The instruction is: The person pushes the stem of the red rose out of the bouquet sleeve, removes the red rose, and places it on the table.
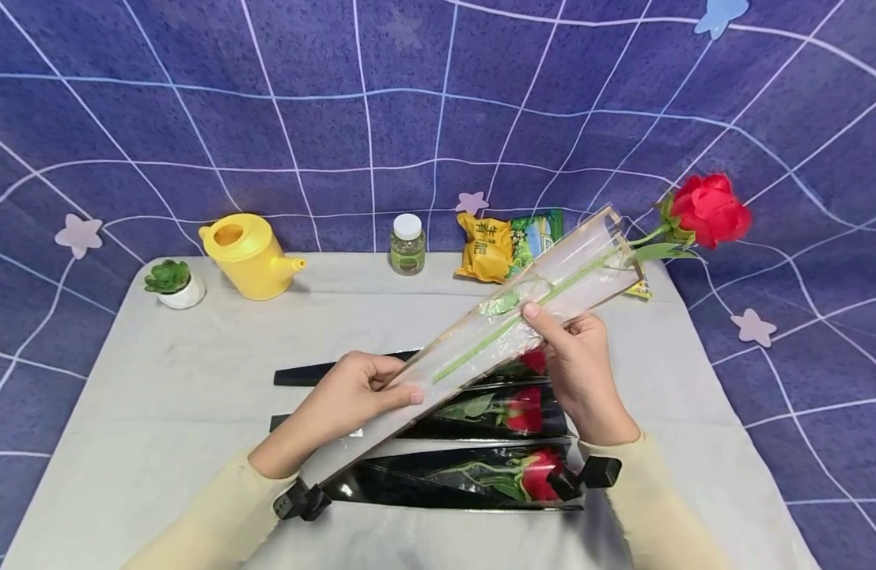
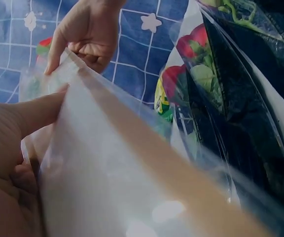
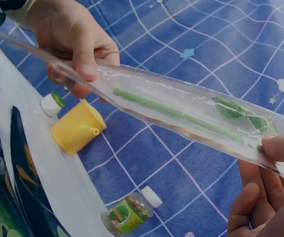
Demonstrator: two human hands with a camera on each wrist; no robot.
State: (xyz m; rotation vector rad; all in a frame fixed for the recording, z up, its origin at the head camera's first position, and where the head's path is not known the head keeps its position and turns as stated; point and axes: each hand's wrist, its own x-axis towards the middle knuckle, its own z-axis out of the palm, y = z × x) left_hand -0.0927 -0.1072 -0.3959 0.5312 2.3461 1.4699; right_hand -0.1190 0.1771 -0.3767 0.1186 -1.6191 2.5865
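Observation:
A long clear flower sleeve (image 1: 438, 348) with a white back and gold edges is held slantwise over the table. Inside it runs the green stem of a red artificial rose (image 1: 710, 210), whose bloom sticks out past the wide upper end. My left hand (image 1: 355, 396) grips the narrow lower part, thumb on top. My right hand (image 1: 583, 372) pinches the sleeve and the stem through the film near the wide end, its thumb on the front and fingers behind. In the right wrist view the stem's cut end (image 3: 118, 92) lies inside the film, close to the left thumb.
Below the sleeve, several black-wrapped roses (image 1: 473, 471) lie on the white-covered table (image 1: 160, 412). Along the back stand a potted succulent (image 1: 176, 283), a yellow watering can (image 1: 252, 257), a lidded bottle (image 1: 407, 245) and a yellow-green packet (image 1: 505, 245). Behind hangs a blue gridded cloth (image 1: 324, 134).

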